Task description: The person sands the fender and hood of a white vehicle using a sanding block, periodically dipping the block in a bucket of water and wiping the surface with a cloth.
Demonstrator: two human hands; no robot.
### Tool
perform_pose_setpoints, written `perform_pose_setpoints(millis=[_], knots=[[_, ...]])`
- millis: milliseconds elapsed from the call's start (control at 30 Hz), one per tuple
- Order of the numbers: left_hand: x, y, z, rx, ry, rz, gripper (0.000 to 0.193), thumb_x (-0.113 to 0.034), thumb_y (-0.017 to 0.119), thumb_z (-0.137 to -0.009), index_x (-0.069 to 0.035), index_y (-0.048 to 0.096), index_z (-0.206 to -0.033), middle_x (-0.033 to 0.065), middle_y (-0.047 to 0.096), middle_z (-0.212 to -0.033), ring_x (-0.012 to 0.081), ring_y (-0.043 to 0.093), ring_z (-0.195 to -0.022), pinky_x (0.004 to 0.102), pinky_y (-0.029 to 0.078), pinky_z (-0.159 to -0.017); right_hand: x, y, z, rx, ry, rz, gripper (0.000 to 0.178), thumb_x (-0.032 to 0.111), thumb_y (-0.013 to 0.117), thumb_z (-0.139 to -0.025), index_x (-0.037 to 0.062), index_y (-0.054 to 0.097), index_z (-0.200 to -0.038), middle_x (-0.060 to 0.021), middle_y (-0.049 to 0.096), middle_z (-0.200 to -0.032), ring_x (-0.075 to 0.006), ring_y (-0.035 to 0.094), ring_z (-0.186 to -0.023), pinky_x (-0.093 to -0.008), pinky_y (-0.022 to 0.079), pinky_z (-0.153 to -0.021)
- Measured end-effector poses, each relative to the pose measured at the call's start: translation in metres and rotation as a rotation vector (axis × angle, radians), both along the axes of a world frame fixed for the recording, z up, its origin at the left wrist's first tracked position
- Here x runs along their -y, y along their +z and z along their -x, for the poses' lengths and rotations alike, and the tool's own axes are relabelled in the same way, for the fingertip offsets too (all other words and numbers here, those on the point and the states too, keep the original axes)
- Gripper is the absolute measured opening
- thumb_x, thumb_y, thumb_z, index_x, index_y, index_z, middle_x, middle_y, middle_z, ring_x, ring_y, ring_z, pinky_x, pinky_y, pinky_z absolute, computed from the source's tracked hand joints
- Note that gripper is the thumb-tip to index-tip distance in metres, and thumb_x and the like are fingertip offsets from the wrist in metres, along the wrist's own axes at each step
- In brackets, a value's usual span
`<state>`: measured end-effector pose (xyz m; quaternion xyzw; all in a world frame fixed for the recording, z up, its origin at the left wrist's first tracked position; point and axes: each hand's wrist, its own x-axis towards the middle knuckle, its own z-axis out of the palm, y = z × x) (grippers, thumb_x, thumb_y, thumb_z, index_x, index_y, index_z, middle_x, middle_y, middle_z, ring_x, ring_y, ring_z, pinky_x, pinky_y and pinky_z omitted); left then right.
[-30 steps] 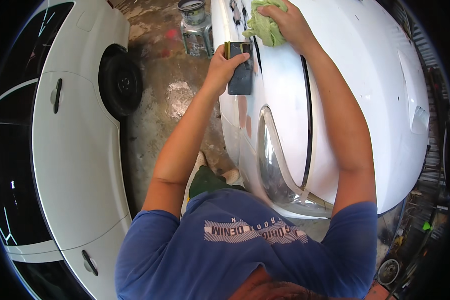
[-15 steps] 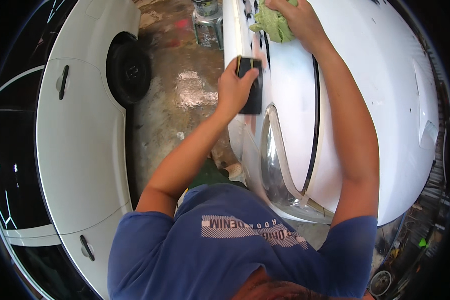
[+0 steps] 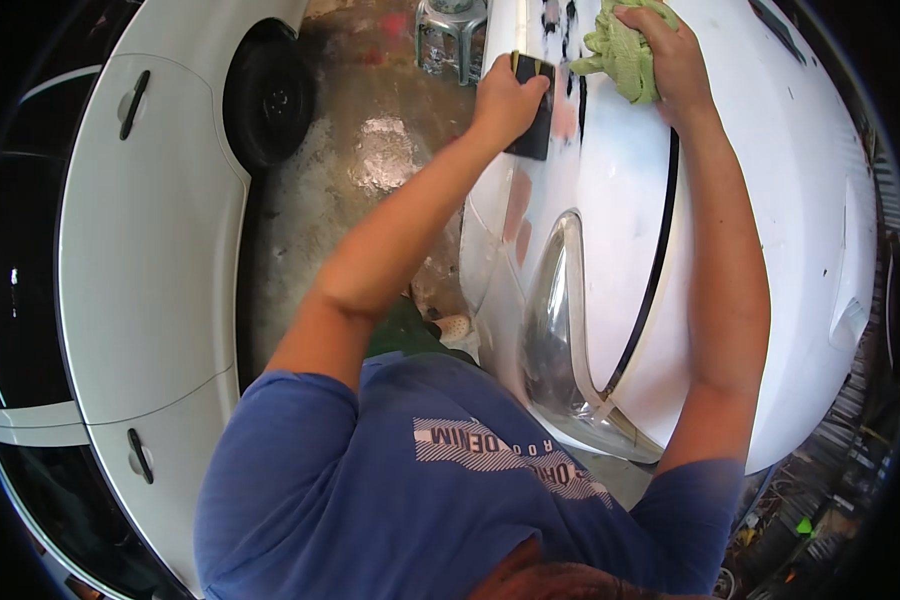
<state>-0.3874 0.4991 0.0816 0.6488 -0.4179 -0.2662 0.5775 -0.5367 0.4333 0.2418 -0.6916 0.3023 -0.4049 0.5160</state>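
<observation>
My left hand (image 3: pixel 505 98) grips a dark rectangular sanding block (image 3: pixel 532 120) and presses it against the white car fender (image 3: pixel 610 190), just above the headlight (image 3: pixel 555 320). My right hand (image 3: pixel 670 55) holds a crumpled light green cloth (image 3: pixel 618 48) flat on the same panel, a little further up and to the right. Dark sanded patches show on the fender between the block and the cloth. Both my forearms reach up from the lower edge over my blue shirt.
A second white car (image 3: pixel 150 230) with a black wheel (image 3: pixel 270 95) and two door handles stands on the left. Between the two cars runs a stained concrete floor (image 3: pixel 370 170). A metal can (image 3: pixel 452 35) sits at the top of it.
The view has shifted, so both cars sit further right and lower. My left hand with the block has stayed on the fender near the sanded patches; the cloth hand keeps its place.
</observation>
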Motion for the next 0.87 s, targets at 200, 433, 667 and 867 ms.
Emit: perform_pose_setpoints(millis=[200,433,667,867], knots=[[-0.066,-0.015,0.043,-0.005,-0.064,0.074,0.046,-0.027,0.071,-0.09,0.002,0.057,-0.123,0.0207,0.072,-0.101,0.0325,0.072,-0.095,0.0406,0.055,-0.085,0.004,-0.003,0.008,-0.047,-0.07,0.016,0.016,0.014,0.062,-0.092,0.0007,0.067,-0.099,-0.0066,0.068,-0.087,-0.0145,0.065,-0.077,-0.0287,0.054,-0.07],[0.014,-0.015,-0.014,0.045,-0.143,0.003,0.044,-0.027,0.071,-0.092,0.004,0.055,-0.12,0.0198,0.07,-0.097,0.0273,0.069,-0.088,0.0408,0.055,-0.079,-0.001,0.003,-0.004,-0.113,-0.017,0.149,0.018,0.017,0.062,-0.092,0.0006,0.065,-0.097,-0.0066,0.067,-0.088,-0.015,0.062,-0.078,-0.0297,0.051,-0.073],[-0.046,-0.011,0.031,-0.046,-0.154,0.047,0.052,-0.026,0.069,-0.09,0.009,0.048,-0.123,0.0318,0.068,-0.108,0.0453,0.069,-0.1,0.0474,0.054,-0.088,0.001,0.004,0.008,-0.204,-0.079,0.225,0.021,0.019,0.061,-0.091,-0.0005,0.066,-0.097,-0.007,0.067,-0.088,-0.0163,0.061,-0.079,-0.0296,0.049,-0.074],[0.016,0.001,-0.005,0.053,-0.076,-0.119,0.061,-0.032,0.072,-0.087,0.009,0.05,-0.127,0.0322,0.068,-0.111,0.0454,0.069,-0.101,0.0447,0.055,-0.091,-0.001,0.001,-0.002,-0.144,-0.042,0.135,0.024,0.022,0.061,-0.093,0.0004,0.067,-0.099,-0.0076,0.067,-0.088,-0.0174,0.062,-0.083,-0.0323,0.05,-0.08]])
